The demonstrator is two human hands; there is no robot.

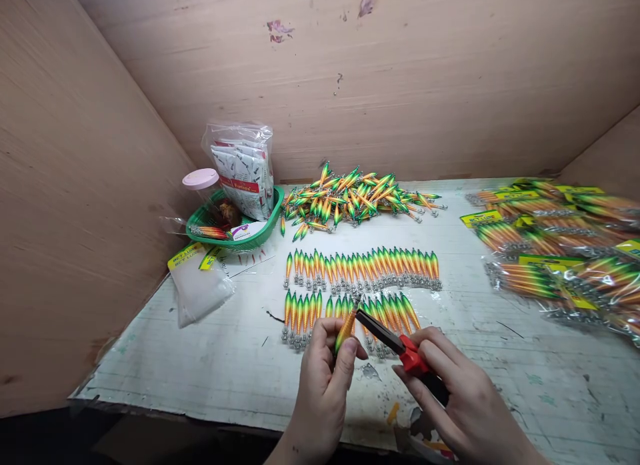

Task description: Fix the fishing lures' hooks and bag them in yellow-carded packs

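Note:
Between the thumb and fingers of my left hand point(327, 378) is a green and orange fishing lure point(345, 331), its hook end pointing up and away. My right hand point(453, 385) is wrapped round red-handled pliers point(413, 358). The dark jaws reach left to the hook end of the held lure; whether they touch it I cannot tell. Just beyond my hands lies a near row of lures point(303, 310), and behind it a longer row point(370, 268), both with hooks toward me. A loose heap of lures point(350, 198) lies farther back.
A green basket point(274, 221) at the left back holds a packed plastic bag point(245, 175) and a pink-lidded jar point(201, 179). Clear bags point(203, 298) lie before it. Packaged lures point(535, 275) are piled at the right. Wooden walls point(400, 85) enclose the white worktop point(210, 371).

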